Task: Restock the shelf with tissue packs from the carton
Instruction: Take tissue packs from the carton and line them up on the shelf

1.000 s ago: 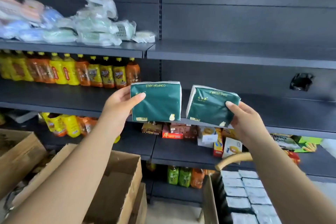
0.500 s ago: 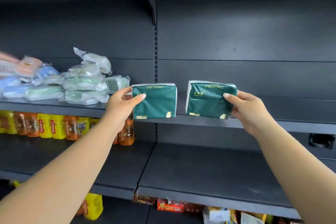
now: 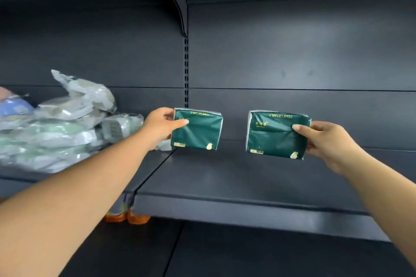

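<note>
Two dark green tissue packs with gold upside-down lettering are held over a dark grey shelf (image 3: 236, 182). My left hand (image 3: 161, 127) grips the left edge of the left tissue pack (image 3: 198, 131), thumb across its front, close to the shelf's back left corner. My right hand (image 3: 324, 141) grips the right edge of the right tissue pack (image 3: 275, 135), thumb on its front. Both packs stand upright, with their lower edges at or just above the shelf surface; I cannot tell whether they touch it. The carton is out of view.
A heap of clear-wrapped pale green and blue goods (image 3: 60, 123) fills the neighbouring shelf section on the left, right beside my left hand. Orange bottle tops (image 3: 127, 217) show beneath the shelf edge. An upright post (image 3: 186, 69) divides the back panel.
Both hands have carried the packs up and forward from chest height to the upper shelf. The view has tilted upward, so the carton and lower shelves have left the frame.
</note>
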Available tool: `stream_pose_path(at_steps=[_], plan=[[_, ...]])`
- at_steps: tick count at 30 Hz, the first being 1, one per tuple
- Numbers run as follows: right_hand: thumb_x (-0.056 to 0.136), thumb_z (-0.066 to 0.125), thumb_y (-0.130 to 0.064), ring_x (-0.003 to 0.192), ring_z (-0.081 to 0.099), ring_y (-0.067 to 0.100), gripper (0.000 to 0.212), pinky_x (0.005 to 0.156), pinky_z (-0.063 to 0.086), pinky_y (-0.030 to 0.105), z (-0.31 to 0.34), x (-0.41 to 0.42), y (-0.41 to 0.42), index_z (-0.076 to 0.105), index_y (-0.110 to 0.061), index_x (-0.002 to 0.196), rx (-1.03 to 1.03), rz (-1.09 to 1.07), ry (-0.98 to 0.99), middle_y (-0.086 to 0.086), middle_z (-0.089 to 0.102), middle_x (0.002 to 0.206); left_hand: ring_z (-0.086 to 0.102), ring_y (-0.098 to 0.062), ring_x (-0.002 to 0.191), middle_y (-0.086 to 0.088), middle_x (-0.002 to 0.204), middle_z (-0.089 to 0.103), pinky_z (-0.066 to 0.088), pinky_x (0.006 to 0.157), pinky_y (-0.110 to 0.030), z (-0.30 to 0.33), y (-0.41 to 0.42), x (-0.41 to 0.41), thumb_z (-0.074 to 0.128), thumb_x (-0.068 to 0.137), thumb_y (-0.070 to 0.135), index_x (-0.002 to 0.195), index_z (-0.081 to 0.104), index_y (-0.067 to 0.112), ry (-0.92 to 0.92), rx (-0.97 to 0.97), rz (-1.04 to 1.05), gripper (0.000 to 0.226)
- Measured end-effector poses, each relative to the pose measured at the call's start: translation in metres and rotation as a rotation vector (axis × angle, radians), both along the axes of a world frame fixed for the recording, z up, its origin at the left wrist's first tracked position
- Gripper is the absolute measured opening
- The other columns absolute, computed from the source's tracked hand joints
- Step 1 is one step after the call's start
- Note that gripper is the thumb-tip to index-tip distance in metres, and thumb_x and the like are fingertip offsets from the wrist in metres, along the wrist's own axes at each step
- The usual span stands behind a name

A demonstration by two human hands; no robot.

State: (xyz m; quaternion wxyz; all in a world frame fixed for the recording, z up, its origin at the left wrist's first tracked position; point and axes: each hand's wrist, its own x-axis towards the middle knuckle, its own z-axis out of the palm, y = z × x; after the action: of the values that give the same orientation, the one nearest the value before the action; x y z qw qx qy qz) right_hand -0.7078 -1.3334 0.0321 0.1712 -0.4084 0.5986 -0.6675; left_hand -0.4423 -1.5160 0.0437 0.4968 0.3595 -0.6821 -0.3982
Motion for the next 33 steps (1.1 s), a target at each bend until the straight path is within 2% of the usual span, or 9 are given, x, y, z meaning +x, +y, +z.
stream_pose_path(at_steps=[2, 4, 6, 9, 12, 17, 22, 26, 33], plan=[[0.089, 0.061, -0.014, 0.079, 0.063, 0.02, 0.006, 0.08, 0.054, 0.032, 0.004, -0.016, -0.024, 0.065, -0.01, 0.088, 0.021, -0.012, 0.008, 0.005, 0.067, 0.088, 0.065, -0.02, 0.09, -0.003, 0.095, 0.065, 0.053, 0.086, -0.039, 0.005, -0.038, -0.014, 0.074, 0.078, 0.015, 0.083, 0.058, 0.022, -0.022, 0.039, 0.004, 0.018], [0.09, 0.06, -0.014, 0.078, 0.063, 0.019, 0.006, 0.077, 0.055, 0.032, 0.01, -0.03, -0.049, 0.064, -0.012, 0.086, 0.041, -0.008, 0.009, 0.005, 0.067, 0.088, 0.064, -0.017, 0.088, -0.002, 0.098, 0.064, 0.054, 0.077, -0.037, 0.006, -0.069, -0.031, 0.072, 0.08, 0.014, 0.086, 0.056, 0.021, -0.006, 0.115, -0.033, 0.018], [0.09, 0.06, -0.013, 0.076, 0.064, 0.017, 0.006, 0.068, 0.059, 0.028, 0.012, -0.04, -0.07, 0.064, -0.01, 0.092, 0.062, 0.001, -0.004, 0.005, 0.067, 0.09, 0.061, -0.011, 0.08, 0.0, 0.094, 0.062, 0.049, 0.063, -0.027, 0.003, -0.091, -0.045, 0.069, 0.082, 0.01, 0.087, 0.055, 0.019, -0.014, 0.164, -0.066, 0.017], [0.09, 0.059, -0.013, 0.077, 0.065, 0.019, 0.012, 0.061, 0.058, 0.022, 0.01, -0.052, -0.095, 0.063, -0.007, 0.1, 0.072, 0.009, -0.041, 0.007, 0.067, 0.092, 0.062, -0.014, 0.085, -0.002, 0.096, 0.062, 0.051, 0.07, -0.03, -0.004, -0.117, -0.062, 0.069, 0.082, 0.009, 0.09, 0.055, 0.017, -0.025, 0.187, -0.092, 0.018], [0.091, 0.058, -0.013, 0.076, 0.064, 0.017, 0.011, 0.056, 0.056, 0.019, 0.001, -0.058, -0.11, 0.063, -0.008, 0.1, 0.107, 0.014, -0.041, 0.005, 0.067, 0.09, 0.059, -0.009, 0.079, 0.001, 0.09, 0.058, 0.048, 0.063, -0.026, -0.013, -0.135, -0.071, 0.068, 0.083, 0.009, 0.087, 0.051, 0.018, -0.056, 0.181, -0.092, 0.02], [0.089, 0.061, -0.013, 0.086, 0.064, 0.021, 0.013, 0.079, 0.05, 0.032, -0.016, -0.067, -0.124, 0.065, -0.011, 0.101, 0.173, -0.016, 0.022, 0.003, 0.068, 0.093, 0.06, -0.017, 0.095, -0.001, 0.096, 0.059, 0.049, 0.088, -0.04, -0.026, -0.152, -0.072, 0.071, 0.081, 0.016, 0.09, 0.051, 0.019, -0.136, 0.195, -0.106, 0.022], [0.089, 0.061, -0.013, 0.089, 0.064, 0.021, 0.007, 0.08, 0.049, 0.032, -0.017, -0.07, -0.123, 0.065, -0.016, 0.094, 0.16, -0.016, 0.038, 0.004, 0.068, 0.096, 0.062, -0.013, 0.093, -0.001, 0.102, 0.062, 0.052, 0.084, -0.039, -0.029, -0.155, -0.073, 0.073, 0.075, 0.0, 0.105, 0.05, 0.017, -0.291, 0.236, -0.191, 0.041], [0.088, 0.063, -0.013, 0.09, 0.065, 0.021, 0.005, 0.083, 0.05, 0.033, -0.02, -0.074, -0.121, 0.065, -0.017, 0.087, 0.159, -0.031, 0.028, 0.002, 0.068, 0.094, 0.06, -0.018, 0.094, -0.004, 0.107, 0.06, 0.053, 0.074, -0.033, -0.027, -0.163, -0.078, 0.071, 0.074, -0.008, 0.113, 0.048, 0.012, -0.299, 0.205, -0.131, 0.049], [0.087, 0.064, -0.014, 0.084, 0.065, 0.016, 0.01, 0.085, 0.051, 0.033, -0.025, -0.077, -0.121, 0.066, -0.019, 0.079, 0.197, -0.03, 0.065, -0.002, 0.07, 0.086, 0.058, -0.025, 0.106, -0.008, 0.111, 0.059, 0.049, 0.093, -0.042, -0.026, -0.183, -0.08, 0.077, 0.07, -0.002, 0.11, 0.049, 0.011, -0.379, 0.134, 0.011, 0.05]])
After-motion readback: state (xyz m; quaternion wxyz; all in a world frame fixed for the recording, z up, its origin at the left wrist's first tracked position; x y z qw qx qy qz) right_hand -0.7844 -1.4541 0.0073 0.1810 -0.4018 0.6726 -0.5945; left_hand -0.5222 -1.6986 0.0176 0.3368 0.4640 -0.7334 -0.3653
